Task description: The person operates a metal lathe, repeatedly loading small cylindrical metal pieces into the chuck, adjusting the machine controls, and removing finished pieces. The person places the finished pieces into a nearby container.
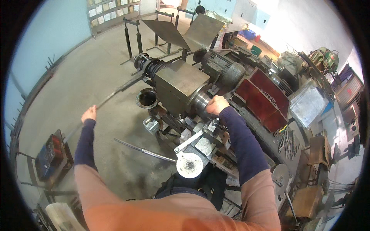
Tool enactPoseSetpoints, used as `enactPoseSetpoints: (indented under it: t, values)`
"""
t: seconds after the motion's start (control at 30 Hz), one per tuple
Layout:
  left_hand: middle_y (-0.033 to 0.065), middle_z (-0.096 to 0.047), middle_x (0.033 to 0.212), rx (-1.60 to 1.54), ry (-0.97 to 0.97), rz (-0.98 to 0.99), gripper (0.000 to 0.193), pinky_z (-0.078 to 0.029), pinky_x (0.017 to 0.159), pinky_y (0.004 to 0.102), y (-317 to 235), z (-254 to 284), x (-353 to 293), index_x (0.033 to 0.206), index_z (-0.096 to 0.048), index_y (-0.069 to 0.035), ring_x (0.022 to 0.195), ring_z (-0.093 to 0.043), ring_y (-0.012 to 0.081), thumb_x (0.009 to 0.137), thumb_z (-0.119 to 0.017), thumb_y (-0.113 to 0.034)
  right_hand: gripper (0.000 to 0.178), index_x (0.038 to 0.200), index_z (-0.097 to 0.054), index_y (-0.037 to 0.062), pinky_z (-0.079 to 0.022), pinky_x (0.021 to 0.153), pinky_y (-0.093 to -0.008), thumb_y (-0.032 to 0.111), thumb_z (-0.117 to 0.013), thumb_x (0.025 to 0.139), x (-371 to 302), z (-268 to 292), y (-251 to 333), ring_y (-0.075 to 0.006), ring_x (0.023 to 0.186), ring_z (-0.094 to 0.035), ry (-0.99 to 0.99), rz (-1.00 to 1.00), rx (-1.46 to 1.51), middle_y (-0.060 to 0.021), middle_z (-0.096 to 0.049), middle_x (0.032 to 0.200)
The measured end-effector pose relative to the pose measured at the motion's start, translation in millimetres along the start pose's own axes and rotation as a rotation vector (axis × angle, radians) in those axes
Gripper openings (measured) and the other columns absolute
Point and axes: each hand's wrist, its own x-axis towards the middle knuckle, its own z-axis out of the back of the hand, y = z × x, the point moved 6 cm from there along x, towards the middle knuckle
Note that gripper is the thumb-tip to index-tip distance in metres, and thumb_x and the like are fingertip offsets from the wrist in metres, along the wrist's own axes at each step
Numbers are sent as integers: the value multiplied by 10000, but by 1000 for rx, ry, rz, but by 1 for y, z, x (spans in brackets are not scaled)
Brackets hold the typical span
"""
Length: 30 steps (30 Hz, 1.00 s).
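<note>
My left hand (89, 114) is wrapped round a long metal lever (111, 95) that runs up to the far end of a lathe-like machine's spindle. At the bright steel spindle nose (201, 101), my right hand (217, 105) is closed, its fingers curled against the front face. Whatever those fingers hold is hidden. Behind the spindle nose sits the box-shaped metal headstock (181, 79). Nearer my body are a tool slide (204, 146) with a flat handle and a round pale handwheel (189, 165).
A red tray (262, 96) of small metal parts stands to the right, with several wrenches (288, 144) near it. At the lower left is a bin (52, 156). Bent sheet metal (202, 30) rises beyond the machine. A long thin rod (144, 150) sticks out leftward near the handwheel.
</note>
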Motion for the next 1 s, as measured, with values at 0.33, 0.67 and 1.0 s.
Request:
enactPoseSetpoints:
  t: [0.33, 0.67, 1.0]
  values:
    - [192, -631, 787, -144, -34, -98, 487, -478, 691, 459, -76, 62, -170, 831, -579, -46, 787, -617, 364, 800, -492, -525, 292, 779, -690, 25, -498, 768, -351, 210, -655, 556, -11, 20, 5, -316, 778, -643, -23, -53, -8, -208, -642, 797]
    - [131, -629, 710, -1030, 399, -901, 220, -469, 605, 296, -256, 151, -269, 891, -632, 7, 633, -614, 191, 828, -594, -201, 247, 740, -627, 28, -449, 699, -380, 134, -613, 517, -186, 54, 67, -300, 806, -523, -307, 766, 218, -119, -580, 855]
    - [56, -620, 710, -1358, 1201, -1004, 242, -461, 629, 264, -370, 128, -395, 838, -606, 13, 651, -585, 131, 910, -513, -198, 197, 691, -597, 32, -440, 712, -358, 74, -570, 501, -257, 54, 52, -300, 820, -502, -413, 591, 233, -123, -541, 869]
